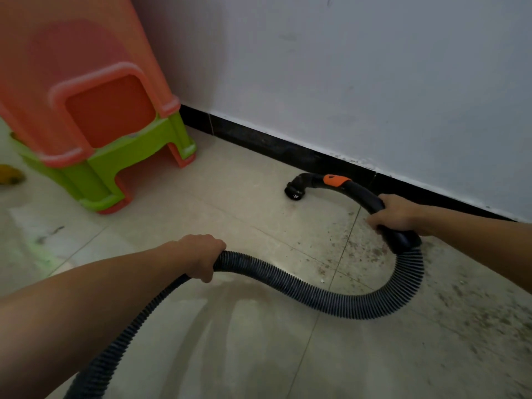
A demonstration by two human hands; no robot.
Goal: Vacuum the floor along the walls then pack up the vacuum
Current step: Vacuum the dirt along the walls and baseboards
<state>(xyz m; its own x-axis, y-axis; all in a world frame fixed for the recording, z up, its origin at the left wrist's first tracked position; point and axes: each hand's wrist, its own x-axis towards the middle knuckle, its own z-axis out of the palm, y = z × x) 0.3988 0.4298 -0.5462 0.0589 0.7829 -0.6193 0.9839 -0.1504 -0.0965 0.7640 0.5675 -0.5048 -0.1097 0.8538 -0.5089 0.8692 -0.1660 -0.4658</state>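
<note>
At the near edge of the floor [230,355], a black ribbed hose [316,295] is coming up from the lower left corner of the view and running alongside the left forearm. The left hand [201,259] is gripping it from above, its fingers [217,247] curling tightly round the ribs. Beyond that grip the hose is sagging down to the tiles, sweeping right and bending up in a loop towards the right hand [394,213].

The right hand is holding the rigid black handle pipe [362,194] just above the cuff where the hose is joining it, its fingers [375,223] wrapping fully round the pipe. The pipe is arching left from that hand, carrying an orange slider [335,180] on its top, and its open round mouth [294,192] is pointing down at the tiles near the floor's far edge; whether it is touching them, I cannot tell.

Dark specks of dirt [374,254] are lying scattered over the tiles under and to the right of the loop, towards the right edge of the floor.

A black skirting strip [253,139] is running along the far edge, with a pale wall [359,67] rising above it. At the far left, an orange plastic stool [95,110] is sitting stacked on a green stool [138,148], close to the skirting. A small yellow object [11,175], too blurred to identify, is lying at the left edge.
</note>
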